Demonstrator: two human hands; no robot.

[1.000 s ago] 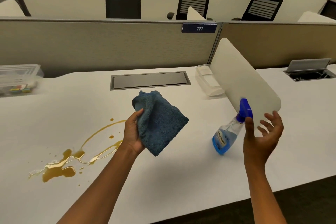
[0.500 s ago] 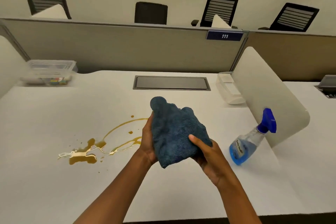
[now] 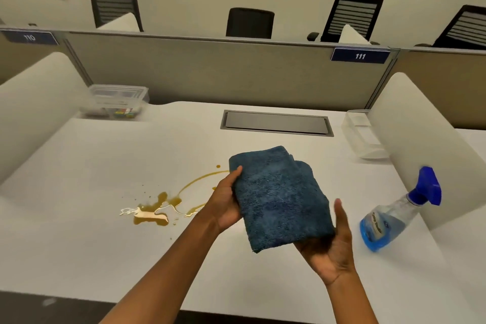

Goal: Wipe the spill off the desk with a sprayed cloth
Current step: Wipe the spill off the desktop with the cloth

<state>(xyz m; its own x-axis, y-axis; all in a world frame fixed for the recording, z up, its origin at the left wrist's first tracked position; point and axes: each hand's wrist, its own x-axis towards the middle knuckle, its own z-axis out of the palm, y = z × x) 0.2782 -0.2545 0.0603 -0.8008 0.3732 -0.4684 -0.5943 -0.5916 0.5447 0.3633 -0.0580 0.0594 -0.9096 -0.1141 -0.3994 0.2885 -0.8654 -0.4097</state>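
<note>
Both hands on the cloth (image 3: 280, 200), held above the desk (image 3: 79, 218). Left hand (image 3: 223, 202) grips the cloth's left edge, thumb on top, fingers curled under. Right hand (image 3: 330, 250) cups the lower right corner from below, palm up, thumb raised and resting just beside the cloth edge, fingers hidden under the fabric. Cloth is dark blue, folded, roughly flat. Spill (image 3: 163, 208) sits at 9 o'clock from the cloth: amber-brown puddle on the white desk with thin trails curving up toward the left hand, small droplets around it. Spray bottle (image 3: 394, 216) at 3 o'clock, standing on the desk, looks tilted in the wide-angle view, blue trigger head, clear body with blue liquid in the lower part, against the white side divider (image 3: 420, 144). Clear plastic tub (image 3: 363, 137) at 1 o'clock, contents cannot tell. Second lidded clear bin (image 3: 118, 101) at 10 o'clock, small coloured items inside, too blurred to identify. Closed grey cable hatch (image 3: 276, 123) at 12 o'clock, flush in the desk.
</note>
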